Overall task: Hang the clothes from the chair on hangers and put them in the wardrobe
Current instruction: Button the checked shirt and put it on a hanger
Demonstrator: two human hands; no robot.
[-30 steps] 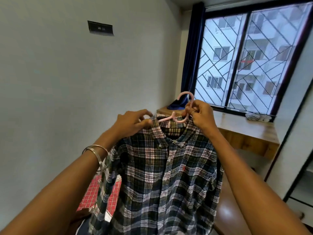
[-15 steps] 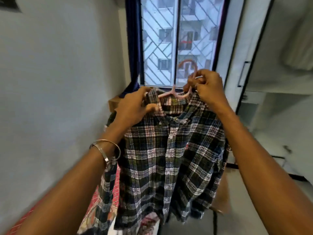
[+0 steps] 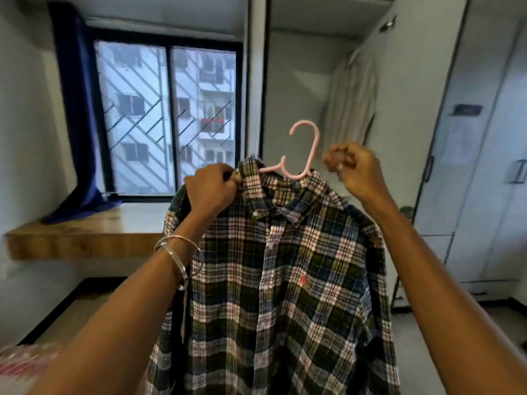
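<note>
Since half a second ago, the right hand (image 3: pixel 352 169) has let go of the hanger (image 3: pixel 303 155) and floats beside its hook, fingers curled on nothing. Nearest, two bangles (image 3: pixel 182 258) ring the left wrist; the left hand (image 3: pixel 211 188) pinches the collar of one plaid shirt (image 3: pixel 285 280), held up on one pink hanger. Beyond stands the open wardrobe (image 3: pixel 313 81) with one pale garment (image 3: pixel 350 109) hanging inside.

A wooden ledge (image 3: pixel 85 238) below the window carries the pooled end of a blue curtain (image 3: pixel 82 206).
</note>
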